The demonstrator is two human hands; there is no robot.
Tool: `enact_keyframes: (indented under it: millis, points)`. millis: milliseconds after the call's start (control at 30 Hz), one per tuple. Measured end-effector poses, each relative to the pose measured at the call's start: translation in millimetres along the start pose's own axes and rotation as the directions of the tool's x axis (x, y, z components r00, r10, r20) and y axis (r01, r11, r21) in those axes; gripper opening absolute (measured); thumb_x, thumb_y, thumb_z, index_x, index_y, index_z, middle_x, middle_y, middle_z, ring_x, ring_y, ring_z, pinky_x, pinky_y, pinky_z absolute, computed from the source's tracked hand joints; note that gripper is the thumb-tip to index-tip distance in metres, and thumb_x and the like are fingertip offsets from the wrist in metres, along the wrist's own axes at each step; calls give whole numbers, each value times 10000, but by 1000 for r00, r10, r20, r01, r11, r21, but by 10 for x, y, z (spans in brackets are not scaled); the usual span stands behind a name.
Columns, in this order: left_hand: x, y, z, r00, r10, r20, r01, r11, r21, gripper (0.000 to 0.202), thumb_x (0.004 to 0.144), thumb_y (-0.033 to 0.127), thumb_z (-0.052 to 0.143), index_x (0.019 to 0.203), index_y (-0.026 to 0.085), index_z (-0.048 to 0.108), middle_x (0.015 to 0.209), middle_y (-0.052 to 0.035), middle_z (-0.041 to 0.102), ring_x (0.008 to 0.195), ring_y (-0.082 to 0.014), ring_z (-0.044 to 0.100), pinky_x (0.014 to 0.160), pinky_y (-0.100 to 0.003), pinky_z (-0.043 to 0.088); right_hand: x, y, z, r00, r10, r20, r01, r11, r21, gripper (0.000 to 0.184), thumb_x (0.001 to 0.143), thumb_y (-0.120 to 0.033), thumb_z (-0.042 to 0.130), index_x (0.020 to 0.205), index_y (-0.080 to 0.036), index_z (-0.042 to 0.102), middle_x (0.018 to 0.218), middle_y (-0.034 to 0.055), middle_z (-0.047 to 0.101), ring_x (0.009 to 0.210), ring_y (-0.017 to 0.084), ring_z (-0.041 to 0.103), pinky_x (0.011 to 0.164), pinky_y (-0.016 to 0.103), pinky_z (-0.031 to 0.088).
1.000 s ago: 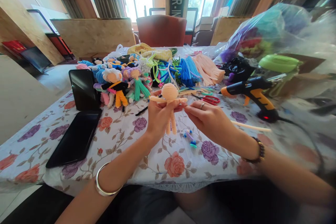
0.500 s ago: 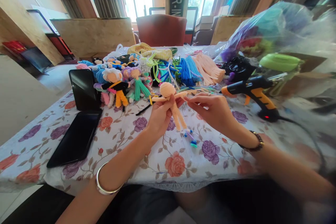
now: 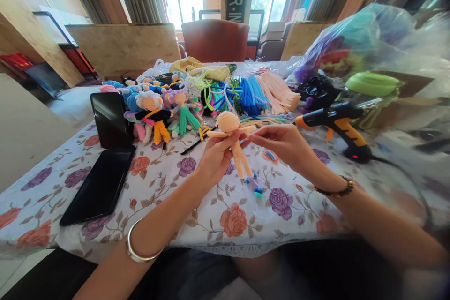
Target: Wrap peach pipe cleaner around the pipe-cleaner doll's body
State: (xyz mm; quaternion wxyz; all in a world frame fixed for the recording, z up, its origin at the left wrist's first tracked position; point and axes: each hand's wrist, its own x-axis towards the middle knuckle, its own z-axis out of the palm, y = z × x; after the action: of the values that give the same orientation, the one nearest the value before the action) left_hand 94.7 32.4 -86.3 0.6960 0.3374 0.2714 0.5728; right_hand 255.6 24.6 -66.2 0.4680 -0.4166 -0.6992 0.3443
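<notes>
My left hand [image 3: 215,158] grips a peach pipe-cleaner doll [image 3: 235,143] by its body, above the flowered tablecloth [image 3: 232,215]. The doll has a round head, arms stretched sideways and two legs hanging down to the right. My right hand [image 3: 281,143] pinches the doll's right arm with fingers pressed together. Just below the doll's legs a small blue and teal pipe-cleaner piece [image 3: 255,185] lies on the cloth.
Finished dolls [image 3: 154,112] and bundles of coloured pipe cleaners [image 3: 242,91] fill the table's middle. Two black phones [image 3: 101,183] lie at the left. An orange and black glue gun [image 3: 337,124] stands at the right, with plastic bags [image 3: 351,42] behind it.
The doll has tilted from upright to legs swung right. My right hand turned over and shifted up, covering the red scissors on the table.
</notes>
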Motion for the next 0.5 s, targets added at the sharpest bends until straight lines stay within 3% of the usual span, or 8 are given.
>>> enact_keyframes:
  millis: [100,233,367,500]
  points:
    - [1,2,-2,1000,-20,22,20,1000,6,75,706,177,749,737,132,697,752,-22,689,739,-127,672,893,-321,543,22,39,-11,1000,-24,10,24,1000,4,207,752,-386,719,723,-181,718,638,3,663,518,86,537,425,210,388]
    - [1,-8,-6,999,-25,45,24,1000,14,105,675,167,769,756,128,715,751,-23,700,702,-114,666,857,-301,553,52,114,-28,993,-82,-81,73,992,-101,175,708,-341,753,783,-185,730,746,22,706,568,102,568,502,236,444]
    - [-8,-8,-2,1000,11,26,-13,998,60,124,661,179,781,750,123,716,746,-20,702,667,-104,656,838,-297,555,40,157,-35,970,-216,-110,188,957,-223,131,784,-286,697,879,-217,757,847,38,713,709,129,616,611,261,477]
    - [-15,-5,-2,999,32,12,-33,996,86,142,655,197,792,725,113,701,759,-26,700,662,-102,650,835,-300,548,20,189,-36,937,-332,-107,287,910,-300,104,826,-286,667,835,-252,765,812,17,693,705,121,607,596,258,452]
